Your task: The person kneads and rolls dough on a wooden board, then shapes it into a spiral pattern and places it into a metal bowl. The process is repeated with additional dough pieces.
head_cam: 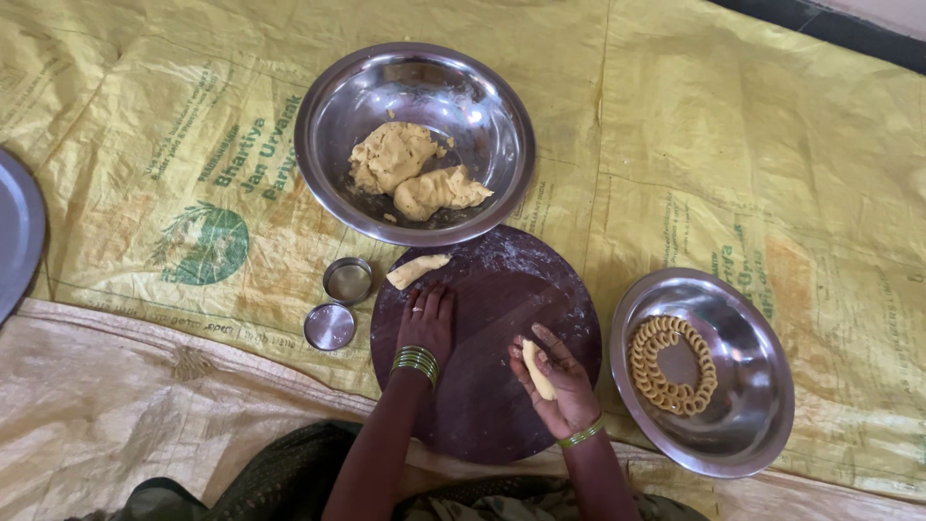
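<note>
Right hand [558,386] is palm up over the near right part of the round dark board [502,386], fingers loosely curled around a short piece of yellow dough [538,370] that lies across the palm. A green bangle sits at that wrist. Left hand [425,322] is flat on the board, palm down, fingers spread and pointing away, holding nothing; a stack of green and gold bangles circles its wrist and there is a ring on one finger.

Just beyond the left fingertips, a second small dough piece [417,271] lies at the far left edge of the board, partly over its rim. The board itself shows a pale dusting across its surface.

Left of the board, two small round steel pieces: a little tin [347,281] and, nearer, its flat lid [330,326], just beside each other.

Beyond the board, touching its far edge, a large steel bowl [482,96] holds two lumps of the same yellow dough mass [410,169].

To the right, a second steel bowl [752,405] carries a coiled ring-shaped spiral snack [672,365], shaped from twisted dough. Everything rests on a yellow woven sheet [723,174] with green print. At far left, the edge of a steel plate [14,232] shows.
</note>
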